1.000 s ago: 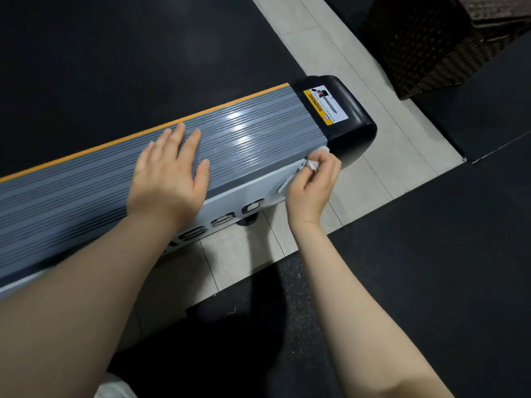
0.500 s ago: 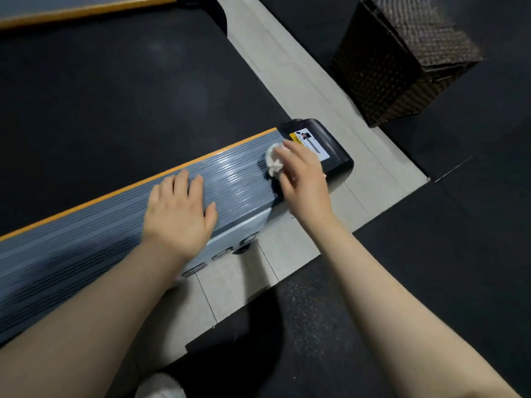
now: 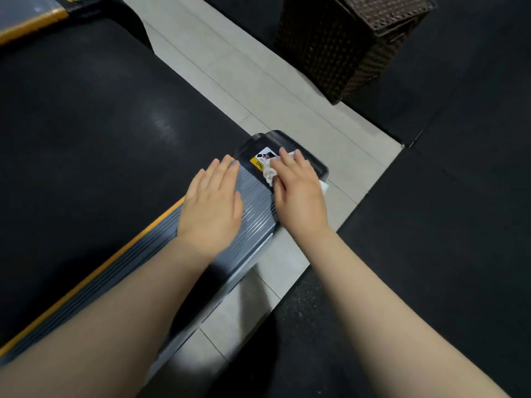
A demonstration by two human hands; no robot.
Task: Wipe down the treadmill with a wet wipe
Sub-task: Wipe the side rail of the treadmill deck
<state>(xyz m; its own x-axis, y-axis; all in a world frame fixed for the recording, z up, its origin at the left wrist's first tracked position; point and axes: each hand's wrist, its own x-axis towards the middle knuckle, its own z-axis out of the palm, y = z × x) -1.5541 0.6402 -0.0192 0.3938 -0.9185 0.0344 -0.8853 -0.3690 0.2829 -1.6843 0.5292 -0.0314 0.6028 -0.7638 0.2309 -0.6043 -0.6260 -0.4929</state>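
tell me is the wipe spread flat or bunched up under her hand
Bunched up. The wet wipe shows as a crumpled white wad beside the right hand, which presses it onto the black end cap.

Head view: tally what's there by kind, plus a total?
Hands: 2, left hand flat on the grey side rail, right hand pressing the wipe
Wet wipe: 1
Treadmill: 1
Warning sticker: 1
Wicker basket: 1
Total: 6
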